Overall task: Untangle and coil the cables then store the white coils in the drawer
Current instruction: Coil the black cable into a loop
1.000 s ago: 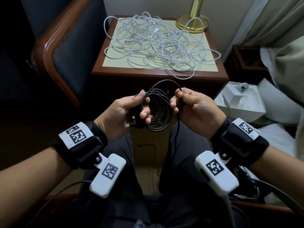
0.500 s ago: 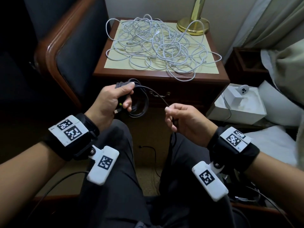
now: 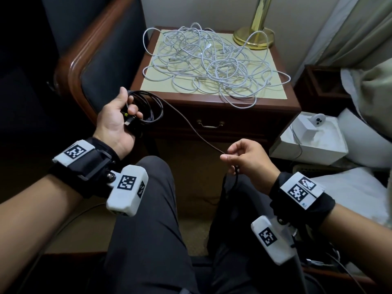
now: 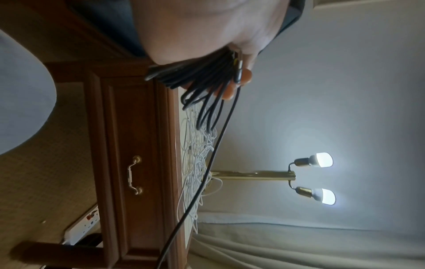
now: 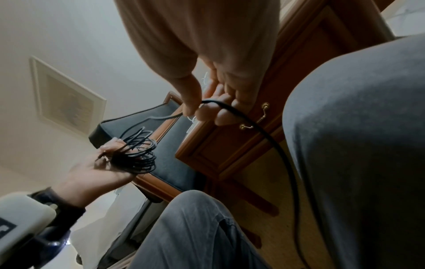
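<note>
black coil [image 3: 146,109] gripped in left hand [image 3: 115,122], beside desk [image 3: 212,107] | free strand slants down-right to right hand [image 3: 246,158], pinched there | white tangle [image 3: 210,62] on desk top, drawer [image 3: 210,124] closed

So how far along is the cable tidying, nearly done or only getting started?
Early days. In hand: the left hand holds a partly wound black cable coil, and the right hand pinches its loose tail. Left to do: the white cables lie in one tangle on the nightstand, none coiled, and the drawer is shut.
</note>
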{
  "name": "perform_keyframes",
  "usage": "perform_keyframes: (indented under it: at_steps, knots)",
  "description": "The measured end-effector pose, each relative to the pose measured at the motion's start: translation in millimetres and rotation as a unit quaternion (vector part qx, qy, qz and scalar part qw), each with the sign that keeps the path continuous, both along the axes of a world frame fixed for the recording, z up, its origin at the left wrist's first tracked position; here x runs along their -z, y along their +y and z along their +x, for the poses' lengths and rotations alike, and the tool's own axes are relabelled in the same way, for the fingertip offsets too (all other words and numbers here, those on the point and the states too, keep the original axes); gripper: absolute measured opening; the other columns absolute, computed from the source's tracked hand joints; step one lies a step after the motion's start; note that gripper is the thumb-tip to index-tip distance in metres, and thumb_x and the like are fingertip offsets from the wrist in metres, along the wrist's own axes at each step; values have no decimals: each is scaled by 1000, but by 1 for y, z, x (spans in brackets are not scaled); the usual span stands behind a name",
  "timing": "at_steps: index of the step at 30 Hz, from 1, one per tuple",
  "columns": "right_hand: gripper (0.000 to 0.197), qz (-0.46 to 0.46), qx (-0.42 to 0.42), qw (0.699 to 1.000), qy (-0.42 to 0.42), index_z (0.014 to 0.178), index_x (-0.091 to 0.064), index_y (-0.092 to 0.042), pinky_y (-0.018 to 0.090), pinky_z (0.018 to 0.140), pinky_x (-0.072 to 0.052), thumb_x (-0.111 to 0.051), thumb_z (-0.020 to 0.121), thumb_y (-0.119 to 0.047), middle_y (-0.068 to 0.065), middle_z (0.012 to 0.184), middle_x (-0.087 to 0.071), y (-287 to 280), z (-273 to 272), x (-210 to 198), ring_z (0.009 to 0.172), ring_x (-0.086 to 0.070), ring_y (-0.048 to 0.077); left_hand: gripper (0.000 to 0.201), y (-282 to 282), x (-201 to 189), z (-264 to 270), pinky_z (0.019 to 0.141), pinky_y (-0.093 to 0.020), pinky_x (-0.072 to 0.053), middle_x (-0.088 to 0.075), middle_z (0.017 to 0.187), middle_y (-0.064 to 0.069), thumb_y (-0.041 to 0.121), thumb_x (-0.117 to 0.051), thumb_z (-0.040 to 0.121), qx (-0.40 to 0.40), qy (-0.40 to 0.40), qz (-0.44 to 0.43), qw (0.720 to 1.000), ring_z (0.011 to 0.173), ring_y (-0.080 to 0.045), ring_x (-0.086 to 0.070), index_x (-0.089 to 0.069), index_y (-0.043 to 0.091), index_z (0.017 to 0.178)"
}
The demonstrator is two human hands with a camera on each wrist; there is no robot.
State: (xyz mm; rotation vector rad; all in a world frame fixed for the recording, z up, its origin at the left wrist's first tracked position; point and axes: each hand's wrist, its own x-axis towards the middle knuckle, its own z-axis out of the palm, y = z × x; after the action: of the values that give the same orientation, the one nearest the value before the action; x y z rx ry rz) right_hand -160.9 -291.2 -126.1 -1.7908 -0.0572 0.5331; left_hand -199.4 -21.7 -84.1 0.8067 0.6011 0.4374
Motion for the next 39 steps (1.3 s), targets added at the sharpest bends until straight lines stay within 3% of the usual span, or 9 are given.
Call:
perform_keyframes:
  at_steps: [4,8,13,21,25,28,30,33,39]
  knots:
    - [24,-69,-11,997,-37,65,-56,-6,26,46,-42,-74,80,-7,7,50,-56,-1,-2,0,38,-54,16,30,-13,1,0,52,-17,-43,-42,46,6,32,-58,95,14,-4,11,1000,43,-5,-42,-52,14,73]
    - [24,-106,-64,992,-34,65,-56,-7,20,39,-38,-69,85,-8,6,47,-57,2,-10,-9,34,-51,16,28,-21,1,-1,52,-18,-45,-45,47,6,31,-59,95,18,1,57,998,44,-7,-45,-53,13,74]
    - [25,-132,-153,977,-63,66,-59,-13,20,38,-35,-62,91,-14,0,47,-55,9,-26,-22,34,-44,8,18,-35,0,-4,64,-26,-54,-57,58,1,20,-59,94,77,-39,146,986,54,-11,-56,-57,9,79]
    - [33,23,-282,958,-57,64,-57,-10,15,39,-29,-48,95,-2,-6,39,-43,11,-34,-32,34,-35,3,17,-52,-2,-18,75,-27,-53,-72,71,-3,14,-60,92,205,-39,339,918,70,-15,-67,-65,8,77]
    - [30,152,-228,962,-1,63,-51,-9,19,41,-19,-48,92,-14,-7,42,-33,11,-31,-31,37,-26,5,19,-62,-9,-24,72,-26,-55,-73,73,-8,17,-61,88,291,-43,353,888,70,-18,-68,-65,1,78]
    - [28,211,-167,963,14,62,-49,-9,25,45,-11,-47,87,-21,-6,43,-28,9,-23,-33,38,-21,6,21,-69,-12,-30,63,-26,-54,-72,70,-11,19,-61,84,338,-41,328,881,64,-20,-67,-59,-1,80]
    - [28,225,-144,964,0,64,-49,-7,25,45,-11,-47,87,-22,-7,43,-28,6,-18,-34,39,-19,6,25,-74,-12,-33,57,-26,-55,-70,68,-13,18,-60,82,366,-31,295,882,60,-22,-67,-54,-6,88]
    - [28,224,-129,965,-41,68,-51,-4,27,45,-12,-47,89,-22,-9,44,-30,5,-15,-37,41,-21,6,38,-82,-10,-36,61,-28,-56,-70,67,-13,20,-60,81,405,-28,267,874,59,-21,-66,-54,-11,103]
    - [24,204,-87,967,-124,68,-64,-9,23,45,-24,-55,87,-23,-3,47,-40,6,-14,-37,45,-32,9,19,-90,-14,-40,59,-27,-54,-67,62,-12,14,-69,81,474,-5,196,859,55,-21,-64,-61,-1,89]
